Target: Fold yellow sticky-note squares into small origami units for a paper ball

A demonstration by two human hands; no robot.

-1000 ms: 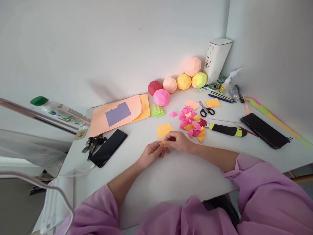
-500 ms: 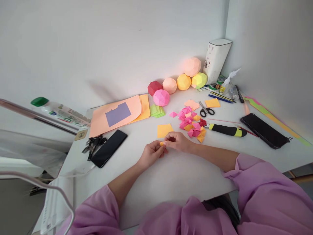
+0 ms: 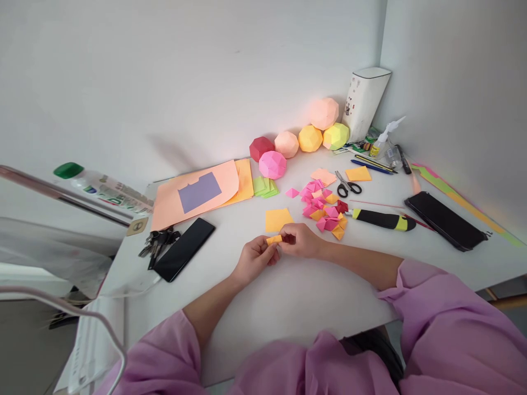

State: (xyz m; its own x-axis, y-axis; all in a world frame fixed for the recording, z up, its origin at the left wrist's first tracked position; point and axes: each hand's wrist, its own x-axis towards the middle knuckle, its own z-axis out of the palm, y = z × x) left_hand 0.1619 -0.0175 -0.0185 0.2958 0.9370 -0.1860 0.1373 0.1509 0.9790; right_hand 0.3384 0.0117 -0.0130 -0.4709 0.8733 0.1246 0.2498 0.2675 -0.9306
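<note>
A small folded strip of orange paper (image 3: 274, 240) is pinched between both hands, just above the table. My left hand (image 3: 256, 258) grips its left end with thumb and fingers. On its right end are the curled fingers of my right hand (image 3: 302, 240). Right behind the hands lies a flat piece of orange paper (image 3: 278, 219). Beyond my right hand is a pile of folded pink and orange paper pieces (image 3: 323, 206), with a dark red one (image 3: 341, 207) at its edge. The fingertips partly hide the strip's ends.
Black-handled scissors (image 3: 348, 186) and a black-and-yellow cutter (image 3: 381, 219) lie to the right, near a black pouch (image 3: 447, 220). Faceted paper balls (image 3: 287, 144) line the wall. At left are a phone (image 3: 184, 249), keys (image 3: 158, 244) and peach paper sheets (image 3: 164, 204).
More of the orange strip now shows between my fingers, and my right fingers have shifted slightly to its right end. Both hands keep hold of it.
</note>
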